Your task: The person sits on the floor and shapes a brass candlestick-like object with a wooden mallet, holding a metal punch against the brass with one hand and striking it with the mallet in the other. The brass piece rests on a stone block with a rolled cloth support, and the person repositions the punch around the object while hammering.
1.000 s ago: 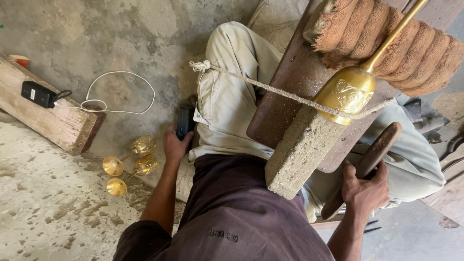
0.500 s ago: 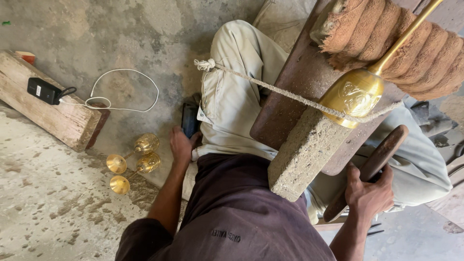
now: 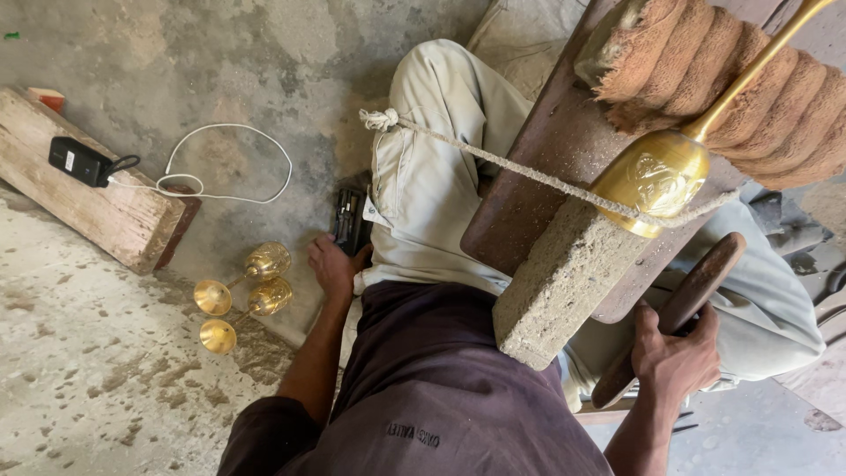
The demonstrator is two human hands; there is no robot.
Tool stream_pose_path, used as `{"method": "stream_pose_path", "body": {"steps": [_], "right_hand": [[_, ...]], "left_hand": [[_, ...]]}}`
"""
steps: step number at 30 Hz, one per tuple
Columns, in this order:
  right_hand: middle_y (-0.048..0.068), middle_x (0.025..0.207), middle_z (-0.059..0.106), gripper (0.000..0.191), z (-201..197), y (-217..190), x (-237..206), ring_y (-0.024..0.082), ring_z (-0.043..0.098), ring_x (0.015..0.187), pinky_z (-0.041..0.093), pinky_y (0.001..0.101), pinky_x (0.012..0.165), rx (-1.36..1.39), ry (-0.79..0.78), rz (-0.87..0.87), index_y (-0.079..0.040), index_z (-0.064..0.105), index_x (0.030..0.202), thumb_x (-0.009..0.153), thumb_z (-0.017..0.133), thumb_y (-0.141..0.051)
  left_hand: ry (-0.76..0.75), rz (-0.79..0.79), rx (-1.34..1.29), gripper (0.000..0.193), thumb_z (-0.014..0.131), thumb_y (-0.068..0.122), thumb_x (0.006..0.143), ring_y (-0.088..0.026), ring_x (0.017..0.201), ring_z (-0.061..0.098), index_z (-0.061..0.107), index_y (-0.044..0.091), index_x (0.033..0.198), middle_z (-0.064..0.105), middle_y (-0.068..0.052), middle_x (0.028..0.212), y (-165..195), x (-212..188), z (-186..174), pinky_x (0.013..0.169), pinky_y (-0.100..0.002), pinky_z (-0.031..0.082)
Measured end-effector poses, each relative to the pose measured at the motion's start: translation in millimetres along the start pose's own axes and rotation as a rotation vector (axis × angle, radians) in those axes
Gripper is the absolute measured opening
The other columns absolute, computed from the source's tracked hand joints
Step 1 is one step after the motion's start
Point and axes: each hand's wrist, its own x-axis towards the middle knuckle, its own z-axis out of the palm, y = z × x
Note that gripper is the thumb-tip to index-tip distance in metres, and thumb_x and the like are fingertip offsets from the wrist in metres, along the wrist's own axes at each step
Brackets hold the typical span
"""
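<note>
Low at the right edge of the head view, the right hand is clenched round a dark, flat wooden stick that slants up and to the right; its lower end is hidden behind the knuckles. Just above it a brass goblet lies on its side, bowl towards the person, shiny gold with an embossed pattern, its stem running up out of the picture. A thin rope crosses the bowl, and a rough concrete block sits under it on a brown plank. A coarse brown roll lies behind the stem. Across the lap, the left hand rests beside the thigh, fingers loosely bent, next to a dark object too shadowed to identify; whether it grips this I cannot tell. Two more brass goblets lie on the concrete floor near that hand.
</note>
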Motion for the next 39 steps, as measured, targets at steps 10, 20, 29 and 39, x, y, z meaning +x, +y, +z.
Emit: {"method": "stream_pose_path", "body": {"steps": [10,20,29,39], "right_hand": [[0.017,0.103,0.077,0.076,0.4,0.3,-1.2,0.037,0.073,0.091,0.052,0.0502,0.089,-0.035,0.002,0.005,0.001,0.064,0.138,0.080,0.077,-0.047],[0.017,0.103,0.077,0.076,-1.5,-3.5,-5.2,0.037,0.073,0.092,0.053,0.0498,0.091,-0.008,-0.015,0.027,-0.002,0.064,0.141,0.080,0.075,-0.046],[0.021,0.100,0.076,0.082,-8.9,-10.0,-8.0,0.041,0.071,0.094,0.050,0.0521,0.092,0.002,-0.054,0.164,-0.005,0.060,0.142,0.075,0.075,-0.051],[0.021,0.098,0.075,0.080,-13.0,-7.9,-13.0,0.044,0.069,0.095,0.049,0.0531,0.088,0.024,-0.041,0.176,-0.009,0.059,0.140,0.075,0.075,-0.053]], "left_hand": [[0.064,0.097,-0.156,0.039,0.079,0.024,0.089,-0.044,0.111,0.059,0.065,0.009,0.122,0.058,-0.021,0.118,1.0,0.6,0.6,0.093,-0.052,0.049],[0.078,0.346,0.015,0.035,0.070,0.006,0.090,-0.044,0.109,0.059,0.068,0.003,0.124,0.060,-0.026,0.116,29.8,28.2,-8.3,0.093,-0.052,0.050],[-0.066,0.344,-0.181,0.027,0.071,0.005,0.082,-0.044,0.100,0.067,0.071,0.004,0.109,0.073,-0.022,0.103,54.6,17.4,-27.6,0.086,-0.054,0.051],[-0.168,0.255,-0.077,0.031,0.072,0.010,0.081,-0.041,0.103,0.070,0.072,0.009,0.113,0.076,-0.020,0.105,77.1,15.3,-42.5,0.089,-0.051,0.053]]}}
